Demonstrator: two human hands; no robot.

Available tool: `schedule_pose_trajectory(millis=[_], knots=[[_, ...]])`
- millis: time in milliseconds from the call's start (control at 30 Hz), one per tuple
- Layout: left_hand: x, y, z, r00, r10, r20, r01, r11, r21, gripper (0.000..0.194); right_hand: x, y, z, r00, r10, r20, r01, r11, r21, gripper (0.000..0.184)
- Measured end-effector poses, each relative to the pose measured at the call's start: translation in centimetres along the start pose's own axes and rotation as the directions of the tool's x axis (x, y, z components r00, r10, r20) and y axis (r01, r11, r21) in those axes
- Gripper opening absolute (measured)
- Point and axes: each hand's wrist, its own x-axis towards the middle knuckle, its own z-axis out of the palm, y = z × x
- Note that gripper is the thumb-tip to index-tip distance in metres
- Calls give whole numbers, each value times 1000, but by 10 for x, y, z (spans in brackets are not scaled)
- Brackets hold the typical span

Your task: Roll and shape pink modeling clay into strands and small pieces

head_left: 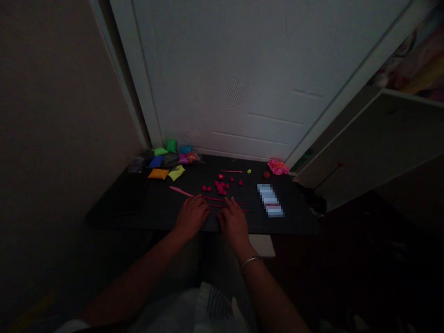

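Two long, thin pinkish-red strands of modelling clay, an upper strand (213, 199) and a lower strand (215, 206), lie across the dark table (163, 217). My left hand (192, 213) rests palm down at their left ends, its fingers stretched out. Over their right part lies my right hand (234, 221), fingers apart and pressing down around the strands. Just beyond my hands sits a cluster of red clay pieces (220, 187) with small clay balls (240, 183) around it. A pink plastic knife (180, 191) points away from my left fingertips. What lies under my palms is hidden.
Coloured clay packets (158, 174) are heaped at the back left. A phone (270, 201) with a blurred screen lies to the right. Behind it are a brownish-red ball (266, 175) and a pink crumpled item (278, 167). A thin pink tool (231, 171) lies near the white door (208, 60).
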Motion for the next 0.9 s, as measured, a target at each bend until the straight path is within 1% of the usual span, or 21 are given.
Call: schedule_pose_trajectory(millis=[133, 233, 433, 667, 900], knots=[[-1, 3, -1, 1000, 6, 19, -6, 1000, -3, 18, 1, -2, 1, 1000, 19, -24, -19, 1000, 2, 18], [-2, 5, -2, 1000, -10, 22, 10, 1000, -8, 17, 2, -3, 2, 999, 18, -26, -17, 1000, 17, 17], [-2, 6, -5, 1000, 8, 21, -8, 1000, -9, 18, 2, -5, 4, 999, 39, -30, -38, 999, 30, 17], [-2, 7, -2, 1000, -14, 9, 14, 1000, -7, 17, 2, -5, 3, 1000, 9, -17, -9, 1000, 21, 17], [0, 8, 0, 999, 1, 39, -1, 1000, -24, 17, 1, -6, 2, 1000, 2, -6, -2, 1000, 15, 19]])
